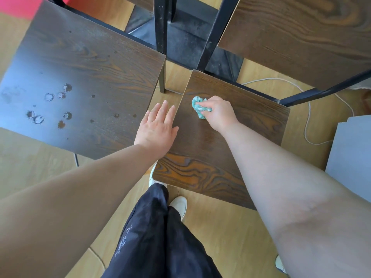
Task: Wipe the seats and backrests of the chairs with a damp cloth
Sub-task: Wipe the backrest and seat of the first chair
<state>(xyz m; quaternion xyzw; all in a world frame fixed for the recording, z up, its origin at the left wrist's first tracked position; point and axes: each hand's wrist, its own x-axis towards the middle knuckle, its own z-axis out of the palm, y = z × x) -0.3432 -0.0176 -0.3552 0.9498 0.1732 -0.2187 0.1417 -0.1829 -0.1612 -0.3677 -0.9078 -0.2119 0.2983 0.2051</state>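
Note:
A dark wood-grain chair seat (245, 125) lies right below me. My right hand (219, 113) presses a bunched teal cloth (198, 106) onto the far left part of that seat. My left hand (157, 126) rests flat, fingers spread, on the seat's left edge, over the gap between the two chairs. A second, larger chair seat (84, 73) stands to the left, with several pale worn spots on its near left part. A brown backrest panel (305, 33) on a black metal frame rises at the upper right.
Black chair legs (160, 33) and a dark base plate stand between the chairs at the top. A white cable (308, 117) loops on the wooden floor at the right. A grey board (353, 157) leans at the right edge. My legs and white shoes are below.

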